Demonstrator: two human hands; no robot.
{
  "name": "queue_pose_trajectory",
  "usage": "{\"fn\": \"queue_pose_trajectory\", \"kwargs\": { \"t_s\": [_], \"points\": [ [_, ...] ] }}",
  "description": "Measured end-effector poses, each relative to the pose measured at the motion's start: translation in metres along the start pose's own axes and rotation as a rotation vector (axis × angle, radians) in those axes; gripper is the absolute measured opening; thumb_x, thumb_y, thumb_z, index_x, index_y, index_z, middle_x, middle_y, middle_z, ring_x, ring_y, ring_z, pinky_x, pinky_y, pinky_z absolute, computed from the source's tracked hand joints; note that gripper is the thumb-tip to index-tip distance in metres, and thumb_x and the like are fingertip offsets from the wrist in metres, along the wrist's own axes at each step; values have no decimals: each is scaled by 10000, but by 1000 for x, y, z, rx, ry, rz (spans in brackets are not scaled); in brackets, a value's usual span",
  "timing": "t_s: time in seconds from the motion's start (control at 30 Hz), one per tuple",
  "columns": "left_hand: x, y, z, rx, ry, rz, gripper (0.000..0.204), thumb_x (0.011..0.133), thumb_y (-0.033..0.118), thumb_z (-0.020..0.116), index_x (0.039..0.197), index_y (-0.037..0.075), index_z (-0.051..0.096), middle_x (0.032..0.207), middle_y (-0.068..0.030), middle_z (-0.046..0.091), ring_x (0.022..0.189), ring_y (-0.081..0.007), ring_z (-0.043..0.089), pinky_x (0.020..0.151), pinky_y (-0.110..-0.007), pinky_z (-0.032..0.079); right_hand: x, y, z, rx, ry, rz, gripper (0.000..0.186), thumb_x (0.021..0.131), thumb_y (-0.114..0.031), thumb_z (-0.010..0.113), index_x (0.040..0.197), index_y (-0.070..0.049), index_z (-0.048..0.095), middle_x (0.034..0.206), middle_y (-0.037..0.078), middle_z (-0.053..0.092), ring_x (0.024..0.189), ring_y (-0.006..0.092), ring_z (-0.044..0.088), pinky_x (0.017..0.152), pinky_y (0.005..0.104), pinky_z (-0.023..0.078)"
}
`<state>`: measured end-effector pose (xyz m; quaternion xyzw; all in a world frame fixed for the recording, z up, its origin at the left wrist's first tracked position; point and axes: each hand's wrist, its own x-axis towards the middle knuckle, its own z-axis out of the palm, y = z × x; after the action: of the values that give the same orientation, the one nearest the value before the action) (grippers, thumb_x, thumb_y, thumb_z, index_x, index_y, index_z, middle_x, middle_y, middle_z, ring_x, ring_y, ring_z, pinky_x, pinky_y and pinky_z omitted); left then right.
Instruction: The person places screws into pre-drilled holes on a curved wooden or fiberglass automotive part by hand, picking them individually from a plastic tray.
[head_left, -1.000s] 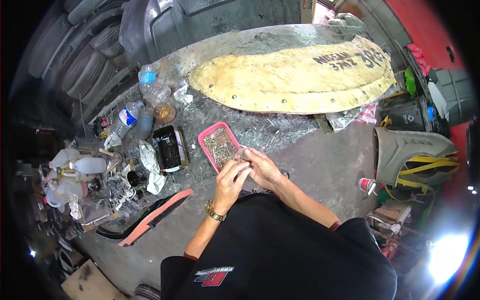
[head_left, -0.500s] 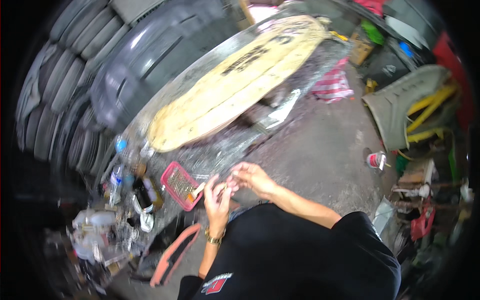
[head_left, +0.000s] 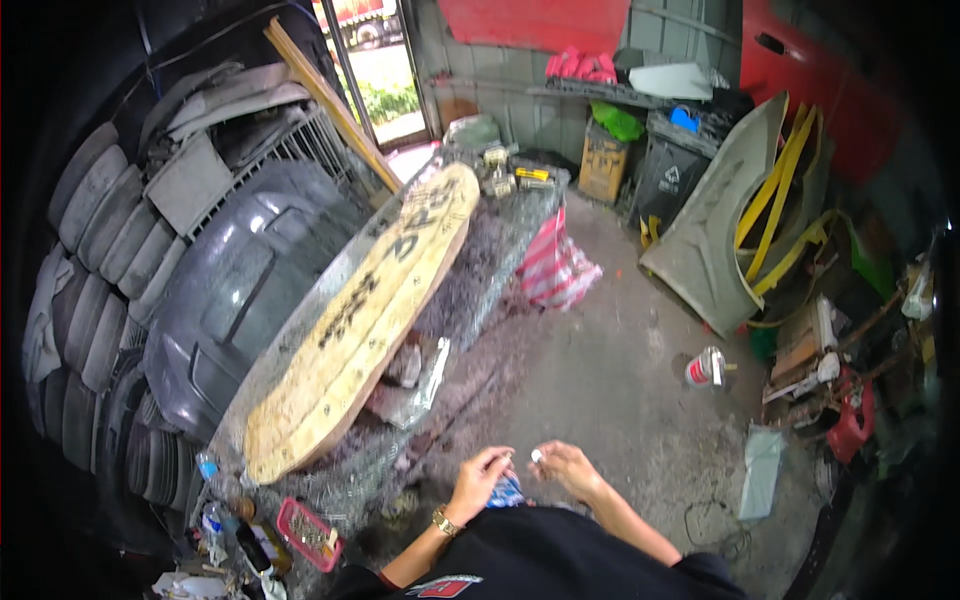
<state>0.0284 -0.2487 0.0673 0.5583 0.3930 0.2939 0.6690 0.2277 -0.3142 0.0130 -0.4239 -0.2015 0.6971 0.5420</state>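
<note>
My left hand (head_left: 484, 482), with a gold-coloured watch (head_left: 446, 520) on its wrist, is held low in front of my body. Its thumb and fingertips pinch together on something too small to make out. Just to its right, my right hand (head_left: 570, 472) holds a small white piece (head_left: 537, 456) between thumb and fingertips; its exact kind does not show. A narrow gap separates the two hands. To the left, on the plastic-covered table, a red tray (head_left: 290, 508) holds many small metal bits.
A long pale-yellow board-like form (head_left: 345, 330) with black markings lies along the table. Beyond it rests a dark car hood (head_left: 240, 295). Bottles (head_left: 215, 520) crowd the near left. On the floor stand a can (head_left: 705, 368) and a striped bag (head_left: 555, 268); a grey car fender (head_left: 715, 230) leans at right.
My hands have drawn apart and moved away from the red tray, toward the right. The view has swung upward, bringing the doorway and back wall into sight.
</note>
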Motion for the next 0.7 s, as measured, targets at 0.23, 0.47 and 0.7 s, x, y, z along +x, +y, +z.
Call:
{"fn": "queue_pose_trajectory", "kwargs": {
  "t_s": [0.23, 0.47, 0.7],
  "points": [
    [135, -27, 65, 154, -198, 33, 219, 932, 160, 557, 1067, -8, 599, 839, -83, 678, 762, -120, 649, 696, -264, 511, 34, -70, -81, 171, 219, 17, 75, 921, -108, 564, 907, -37, 585, 796, 93, 629, 717, 197, 598, 653, 337, 479],
    [306, 6, 124, 297, -280, 218, 206, 933, 207, 555, 1016, 26, 611, 718, -98, 634, 603, -167, 603, 585, -319, 471, 120, -193, -146, 117, 307, -141, 54, 905, -97, 581, 866, -64, 598, 780, 60, 625, 657, 157, 570, 580, 281, 449],
    [425, 54, 142, 350, -203, 273, 189, 920, 185, 572, 1004, 18, 597, 723, -139, 623, 606, -219, 613, 559, -340, 461, 221, -294, -175, -87, 262, -126, 66, 922, -87, 567, 865, -62, 589, 732, 64, 615, 586, 110, 535, 539, 241, 418]
  ]
}}
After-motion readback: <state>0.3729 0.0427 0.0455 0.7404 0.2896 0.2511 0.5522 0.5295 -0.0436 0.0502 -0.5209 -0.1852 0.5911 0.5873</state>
